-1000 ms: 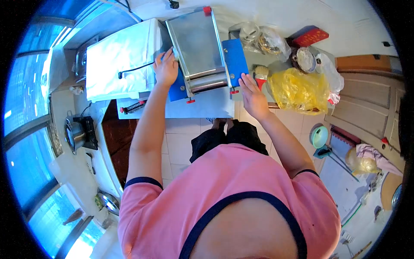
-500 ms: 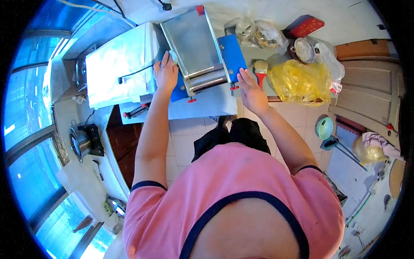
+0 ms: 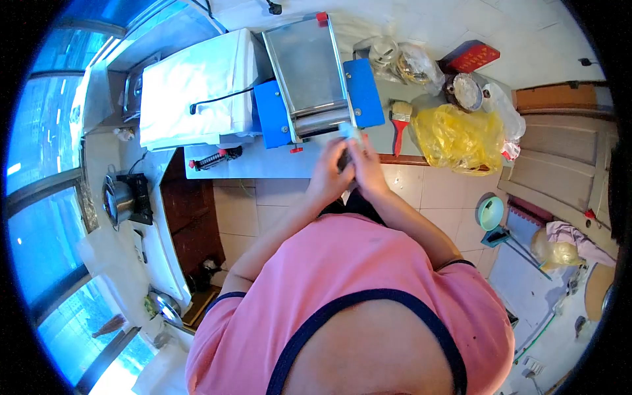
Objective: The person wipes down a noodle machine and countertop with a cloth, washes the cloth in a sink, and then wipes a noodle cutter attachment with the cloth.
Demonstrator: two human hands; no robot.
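Observation:
A noodle machine (image 3: 307,62) with a sloping metal plate, shiny rollers and blue side panels stands on the counter. In front of its right end my two hands meet. My right hand (image 3: 368,172) is closed around a small pale cloth (image 3: 350,131), which sticks up past the fingertips close to the rollers. My left hand (image 3: 329,174) presses against the right one with curled fingers. What it grips is hidden between the hands. A small red knob (image 3: 296,150) juts from the machine's lower left front.
A red-handled brush (image 3: 399,128) and a crumpled yellow plastic bag (image 3: 461,135) lie to the right. Left of the machine stands a white-covered box (image 3: 197,92) with a black cord (image 3: 220,99) on it. A dark spring-like part (image 3: 216,158) lies by the counter's front edge.
Both hands have left the machine's blue sides and come together in front of it. The pale cloth, earlier at my left hand, is now in my right fingers. The view has shifted slightly.

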